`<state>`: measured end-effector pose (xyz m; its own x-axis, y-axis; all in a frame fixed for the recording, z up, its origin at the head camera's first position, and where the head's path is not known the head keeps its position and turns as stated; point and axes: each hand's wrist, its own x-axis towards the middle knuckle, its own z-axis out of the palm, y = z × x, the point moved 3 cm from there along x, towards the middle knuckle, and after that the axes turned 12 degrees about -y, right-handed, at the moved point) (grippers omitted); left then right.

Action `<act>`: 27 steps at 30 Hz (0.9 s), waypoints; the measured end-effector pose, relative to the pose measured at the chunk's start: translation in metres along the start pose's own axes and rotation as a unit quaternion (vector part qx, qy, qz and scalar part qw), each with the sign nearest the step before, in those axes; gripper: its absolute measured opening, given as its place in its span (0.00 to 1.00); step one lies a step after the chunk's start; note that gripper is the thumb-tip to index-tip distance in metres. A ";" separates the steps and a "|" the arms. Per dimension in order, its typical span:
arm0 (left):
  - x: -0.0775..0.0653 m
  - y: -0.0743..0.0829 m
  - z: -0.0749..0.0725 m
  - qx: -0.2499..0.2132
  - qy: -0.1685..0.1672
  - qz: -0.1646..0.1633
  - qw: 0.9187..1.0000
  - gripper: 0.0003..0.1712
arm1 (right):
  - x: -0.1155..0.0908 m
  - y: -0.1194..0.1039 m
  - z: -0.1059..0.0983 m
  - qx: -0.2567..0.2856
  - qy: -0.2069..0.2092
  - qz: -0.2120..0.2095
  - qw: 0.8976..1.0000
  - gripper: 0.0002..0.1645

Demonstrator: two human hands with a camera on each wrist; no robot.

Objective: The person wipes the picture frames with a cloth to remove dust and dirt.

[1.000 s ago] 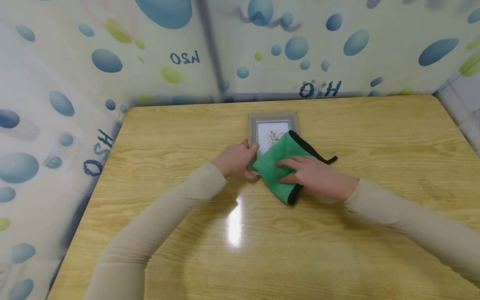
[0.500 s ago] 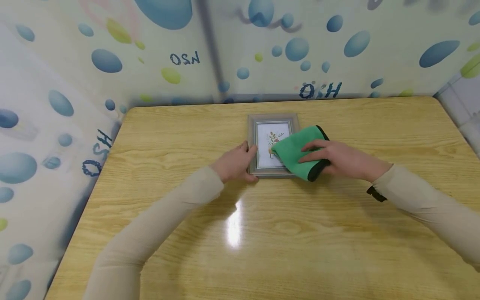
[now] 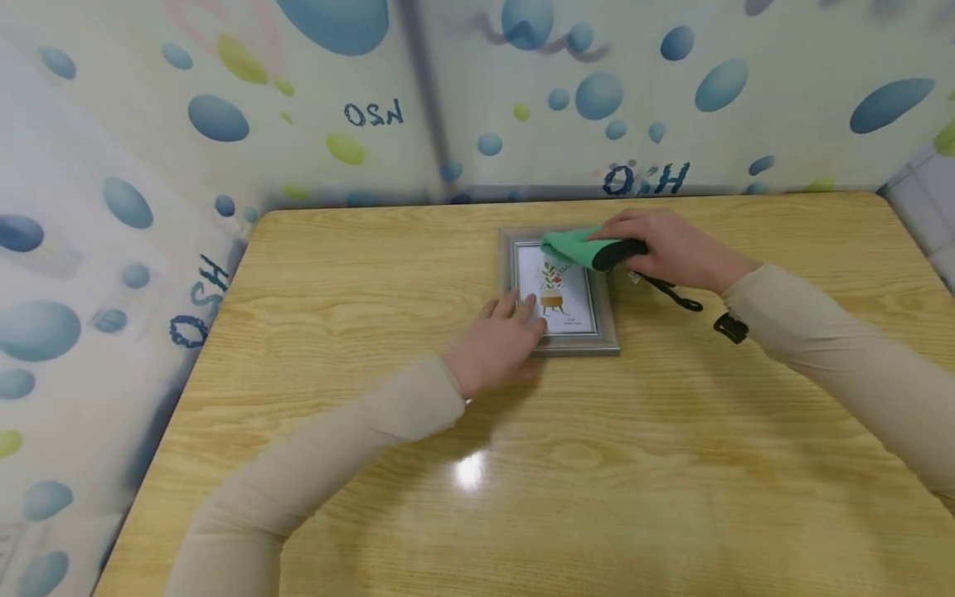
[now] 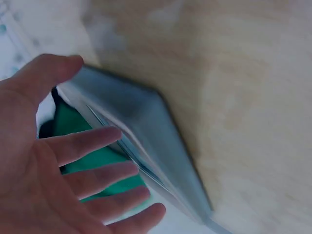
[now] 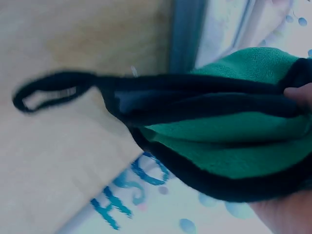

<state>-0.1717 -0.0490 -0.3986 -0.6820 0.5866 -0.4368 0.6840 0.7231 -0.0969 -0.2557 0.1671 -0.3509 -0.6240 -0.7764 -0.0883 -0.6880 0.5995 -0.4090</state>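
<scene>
A grey picture frame point(image 3: 613, 319) with a potted-plant print lies face up near the table's back edge. In the head view my left hand point(image 3: 498, 342) is at its lower left corner. The left wrist view shows that hand's fingers spread and fairly straight over the picture frame point(image 4: 146, 117), holding nothing; whether they touch it I cannot tell. My right hand point(image 3: 671, 247) grips a folded green cleaning cloth point(image 3: 574, 245) with black edging, at the frame's upper right part. A black hanging loop point(image 5: 53, 90) trails from the cloth in the right wrist view.
The wood-grain table point(image 3: 358, 282) meets a wall covering point(image 3: 448, 99) printed with blue and green bubbles at the back and left. A black strap point(image 3: 730, 327) hangs at the right cuff.
My right hand has carried the cloth from the picture's lower part, right and then up to its top. The left hand has come off the frame's left edge, slightly right and down, its fingers spreading.
</scene>
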 end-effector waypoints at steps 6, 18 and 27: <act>-0.002 0.025 -0.006 0.037 0.018 0.042 0.998 0.24 | 0.030 -0.011 -0.027 -0.024 0.018 -0.011 0.999 0.23; 0.013 0.040 -0.005 0.086 0.066 0.035 0.993 0.08 | 0.103 -0.041 0.003 -0.142 0.001 -0.029 0.989 0.25; 0.020 0.047 -0.007 0.123 0.103 0.047 0.986 0.10 | 0.122 -0.038 0.048 -0.147 -0.160 -0.005 0.976 0.32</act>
<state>-0.1548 -0.0010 -0.4056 -0.6328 0.7270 -0.2665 0.7720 0.5655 -0.2902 -0.2880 0.0403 -0.3893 -0.5020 -0.7748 -0.3844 -0.7990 0.5855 -0.1367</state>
